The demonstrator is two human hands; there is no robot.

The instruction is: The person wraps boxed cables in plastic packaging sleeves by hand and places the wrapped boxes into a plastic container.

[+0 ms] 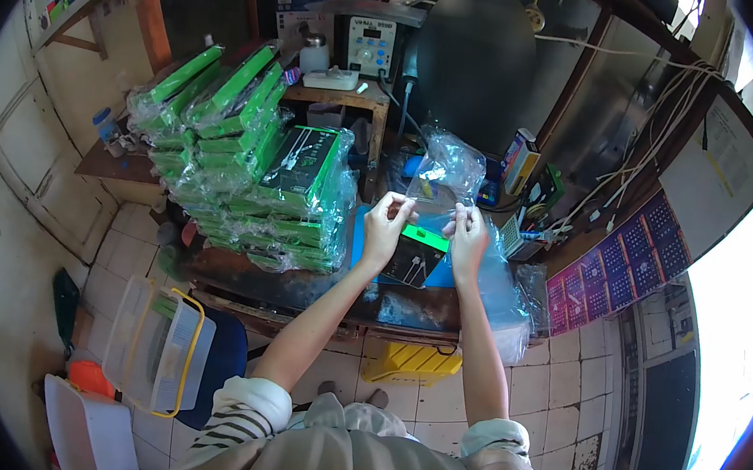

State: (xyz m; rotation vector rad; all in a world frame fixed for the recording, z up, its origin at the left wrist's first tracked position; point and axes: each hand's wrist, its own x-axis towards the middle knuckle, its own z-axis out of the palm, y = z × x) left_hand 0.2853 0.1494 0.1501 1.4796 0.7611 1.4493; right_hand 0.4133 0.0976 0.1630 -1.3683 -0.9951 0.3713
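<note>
A clear plastic bag [446, 171] is stretched between my two hands over the workbench. My left hand [386, 222] pinches one side of its edge, fingers closed. On the other side my right hand [469, 234] grips the edge in the same way. Just below and between the hands lies a flat black and green box [412, 258] with a picture of white cables on its front. It rests on a blue mat [365, 238], partly hidden by my left hand and forearm.
Left of my hands stands a tall stack of plastic-wrapped green and black boxes [304, 162]. More clear plastic [500, 308] lies by my right forearm. Behind are a soldering station [372, 45] on a wooden shelf and a pen holder [519, 239]. A yellow crate [412, 363] sits below the bench.
</note>
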